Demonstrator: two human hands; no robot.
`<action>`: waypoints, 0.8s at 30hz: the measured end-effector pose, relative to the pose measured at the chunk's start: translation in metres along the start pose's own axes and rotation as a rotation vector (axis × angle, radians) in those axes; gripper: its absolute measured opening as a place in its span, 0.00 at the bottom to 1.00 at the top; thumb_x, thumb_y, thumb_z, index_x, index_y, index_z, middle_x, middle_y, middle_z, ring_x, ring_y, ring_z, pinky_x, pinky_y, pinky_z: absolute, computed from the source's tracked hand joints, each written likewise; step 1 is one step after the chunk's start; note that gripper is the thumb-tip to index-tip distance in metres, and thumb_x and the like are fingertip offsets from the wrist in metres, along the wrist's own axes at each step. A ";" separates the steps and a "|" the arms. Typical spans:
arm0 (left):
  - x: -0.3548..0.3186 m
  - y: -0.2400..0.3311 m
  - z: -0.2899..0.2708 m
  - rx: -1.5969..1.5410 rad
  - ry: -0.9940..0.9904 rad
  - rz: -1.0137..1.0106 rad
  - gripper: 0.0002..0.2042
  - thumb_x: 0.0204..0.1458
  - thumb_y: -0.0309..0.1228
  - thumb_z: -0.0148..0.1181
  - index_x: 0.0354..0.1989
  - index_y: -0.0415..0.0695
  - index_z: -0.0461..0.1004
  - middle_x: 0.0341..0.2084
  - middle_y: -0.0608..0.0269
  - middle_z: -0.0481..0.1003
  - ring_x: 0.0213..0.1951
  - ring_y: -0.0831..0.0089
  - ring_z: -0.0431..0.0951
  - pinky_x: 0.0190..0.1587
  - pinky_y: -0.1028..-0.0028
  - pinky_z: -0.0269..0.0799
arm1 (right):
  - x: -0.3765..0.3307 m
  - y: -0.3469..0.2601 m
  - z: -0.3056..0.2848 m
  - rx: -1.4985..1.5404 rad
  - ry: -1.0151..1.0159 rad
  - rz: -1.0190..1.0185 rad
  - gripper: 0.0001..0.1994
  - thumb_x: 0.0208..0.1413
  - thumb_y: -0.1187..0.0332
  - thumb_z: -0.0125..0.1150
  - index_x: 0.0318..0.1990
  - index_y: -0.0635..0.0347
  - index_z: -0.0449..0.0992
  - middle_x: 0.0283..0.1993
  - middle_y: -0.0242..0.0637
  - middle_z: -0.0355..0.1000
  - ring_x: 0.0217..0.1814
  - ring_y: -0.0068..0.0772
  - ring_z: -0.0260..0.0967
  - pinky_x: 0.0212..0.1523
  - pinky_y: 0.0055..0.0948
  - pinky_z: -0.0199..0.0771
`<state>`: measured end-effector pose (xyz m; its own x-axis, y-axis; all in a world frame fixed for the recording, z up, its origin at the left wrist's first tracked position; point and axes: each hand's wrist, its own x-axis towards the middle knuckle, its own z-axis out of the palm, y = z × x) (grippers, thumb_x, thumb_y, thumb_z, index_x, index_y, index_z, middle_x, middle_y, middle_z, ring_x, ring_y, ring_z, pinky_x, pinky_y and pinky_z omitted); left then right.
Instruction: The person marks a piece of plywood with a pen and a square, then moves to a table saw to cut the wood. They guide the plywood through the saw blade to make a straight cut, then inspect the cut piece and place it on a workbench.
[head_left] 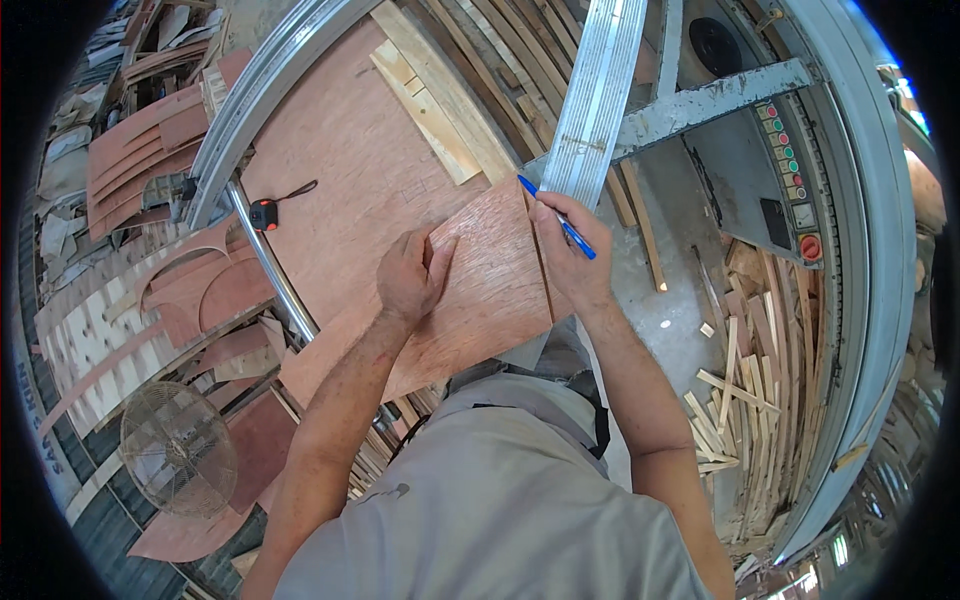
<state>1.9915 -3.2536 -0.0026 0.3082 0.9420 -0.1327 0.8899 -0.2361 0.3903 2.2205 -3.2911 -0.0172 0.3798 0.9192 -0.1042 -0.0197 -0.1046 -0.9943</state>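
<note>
L hand [408,275] lay flat, fingers together, pressing a reddish plywood piece [480,290] on the surface [340,170]; R hand [568,255] gripped a blue pen [556,217], tip at the piece's top corner, beside a metal straightedge [598,95]; tape measure [264,213] lay well to the left.

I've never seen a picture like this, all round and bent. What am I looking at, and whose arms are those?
There is no machine here: the one picture comes from a wide-angle camera worn on a person's head, looking down, which bends straight edges. The arms are that person's own. The left hand presses flat on a small reddish plywood piece. The right hand holds a blue pen with its tip near the piece's top corner. Beneath lies a larger plywood sheet with a tape measure on it. Wood strips are piled on the right, and a fan stands at lower left.
</note>
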 end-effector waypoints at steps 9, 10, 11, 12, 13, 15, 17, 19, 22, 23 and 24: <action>0.001 0.002 -0.004 -0.017 -0.030 -0.021 0.17 0.57 0.42 0.59 0.49 0.46 0.76 0.29 0.58 0.74 0.31 0.61 0.76 0.36 0.64 0.72 | 0.005 0.009 0.007 -0.005 0.032 0.050 0.08 0.60 0.70 0.61 0.44 0.63 0.79 0.32 0.32 0.77 0.32 0.15 0.70 0.34 0.18 0.71; 0.000 0.001 -0.003 -0.015 -0.022 -0.019 0.17 0.57 0.42 0.59 0.49 0.46 0.76 0.29 0.58 0.74 0.31 0.61 0.76 0.35 0.64 0.72 | 0.005 0.010 0.006 0.013 0.032 0.072 0.08 0.60 0.69 0.61 0.44 0.63 0.79 0.32 0.32 0.77 0.32 0.15 0.70 0.34 0.18 0.71; 0.000 0.000 -0.002 -0.013 -0.014 -0.017 0.17 0.57 0.42 0.59 0.50 0.46 0.76 0.29 0.59 0.74 0.31 0.61 0.76 0.35 0.64 0.72 | 0.006 0.010 0.006 0.031 0.032 0.094 0.08 0.60 0.69 0.61 0.43 0.63 0.79 0.32 0.32 0.77 0.32 0.15 0.70 0.34 0.18 0.71; 0.000 -0.001 0.000 -0.013 -0.011 -0.011 0.17 0.57 0.42 0.59 0.50 0.47 0.76 0.29 0.59 0.74 0.31 0.61 0.76 0.35 0.64 0.72 | 0.007 0.007 0.005 0.014 0.021 0.100 0.08 0.60 0.69 0.61 0.43 0.63 0.79 0.32 0.32 0.77 0.32 0.15 0.70 0.34 0.19 0.71; 0.000 -0.002 0.000 -0.015 -0.007 -0.009 0.17 0.57 0.42 0.59 0.50 0.47 0.76 0.28 0.59 0.74 0.30 0.61 0.75 0.35 0.64 0.72 | 0.009 0.002 0.004 -0.004 0.011 0.105 0.08 0.60 0.68 0.60 0.43 0.63 0.79 0.31 0.32 0.77 0.32 0.15 0.70 0.34 0.19 0.71; 0.000 -0.002 0.001 -0.018 0.000 -0.006 0.17 0.57 0.42 0.59 0.50 0.47 0.75 0.27 0.60 0.73 0.30 0.62 0.75 0.34 0.65 0.72 | 0.011 0.000 0.003 -0.010 -0.004 0.113 0.08 0.60 0.68 0.60 0.42 0.64 0.79 0.31 0.33 0.77 0.32 0.15 0.71 0.35 0.20 0.72; 0.000 0.002 -0.002 -0.021 -0.032 -0.038 0.17 0.57 0.42 0.59 0.50 0.48 0.75 0.26 0.61 0.72 0.29 0.63 0.74 0.33 0.65 0.71 | 0.011 0.002 0.002 0.010 -0.012 0.118 0.08 0.60 0.69 0.60 0.42 0.63 0.79 0.31 0.35 0.78 0.32 0.17 0.71 0.35 0.21 0.72; -0.001 0.002 -0.001 -0.022 -0.028 -0.034 0.17 0.57 0.42 0.60 0.50 0.48 0.75 0.25 0.61 0.71 0.28 0.63 0.73 0.32 0.65 0.70 | 0.012 0.001 -0.001 -0.067 -0.035 0.052 0.07 0.59 0.69 0.61 0.40 0.63 0.79 0.30 0.39 0.77 0.31 0.23 0.73 0.34 0.24 0.72; -0.001 -0.003 0.004 -0.018 0.014 0.005 0.16 0.57 0.42 0.60 0.49 0.47 0.76 0.24 0.62 0.71 0.27 0.64 0.73 0.31 0.65 0.70 | 0.011 -0.012 -0.012 -0.191 -0.126 0.006 0.06 0.56 0.71 0.61 0.39 0.63 0.79 0.30 0.44 0.76 0.31 0.35 0.75 0.34 0.30 0.73; -0.001 -0.004 0.004 -0.011 0.013 0.003 0.16 0.57 0.42 0.60 0.49 0.46 0.76 0.24 0.62 0.71 0.27 0.64 0.73 0.31 0.65 0.70 | 0.010 -0.016 -0.017 -0.234 -0.166 -0.001 0.06 0.55 0.72 0.62 0.38 0.62 0.79 0.29 0.45 0.76 0.31 0.40 0.76 0.34 0.32 0.73; -0.001 -0.004 0.005 -0.007 0.013 0.000 0.16 0.57 0.42 0.60 0.48 0.46 0.76 0.24 0.62 0.71 0.27 0.64 0.73 0.31 0.65 0.70 | 0.006 -0.018 -0.022 -0.270 -0.197 -0.037 0.06 0.54 0.72 0.62 0.38 0.62 0.79 0.29 0.46 0.76 0.32 0.42 0.75 0.34 0.34 0.73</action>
<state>1.9893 -3.2548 -0.0089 0.3035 0.9451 -0.1214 0.8877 -0.2341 0.3964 2.2434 -3.2919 0.0008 0.1887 0.9772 -0.0968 0.2469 -0.1426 -0.9585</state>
